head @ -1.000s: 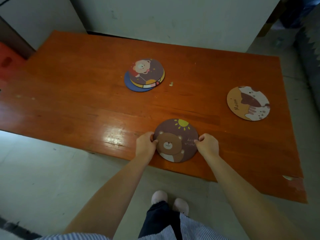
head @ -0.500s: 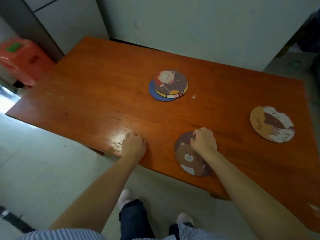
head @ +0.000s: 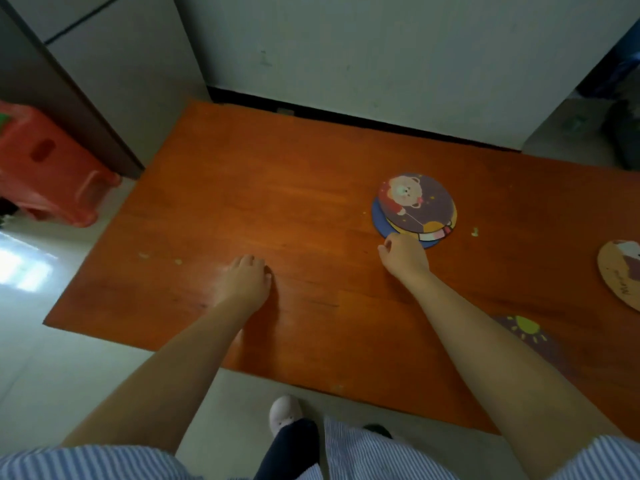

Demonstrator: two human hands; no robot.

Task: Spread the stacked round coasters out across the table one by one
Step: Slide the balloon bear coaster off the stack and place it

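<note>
A stack of round coasters (head: 417,209) lies on the orange wooden table (head: 277,188), right of the middle. Its top one is dark with a cartoon bear, and a blue one sticks out underneath. My right hand (head: 403,254) sits at the stack's near edge with its fingers curled, covering the rim. I cannot see whether they grip a coaster. My left hand (head: 247,282) rests on the bare table, loosely closed and holding nothing. The dark bear coaster with a sun (head: 526,332) lies near the front edge, partly behind my right forearm. A tan cat coaster (head: 620,271) lies at the far right.
A red plastic stool (head: 52,168) stands on the floor left of the table. Small crumbs (head: 475,232) lie beside the stack and on the left part of the table. A wall runs along the table's far edge. My feet show below the near edge.
Both hands let go of the sun-and-bear coaster. My right hand moved up to the stack's near edge and my left hand slid left onto bare table. The camera turned left.
</note>
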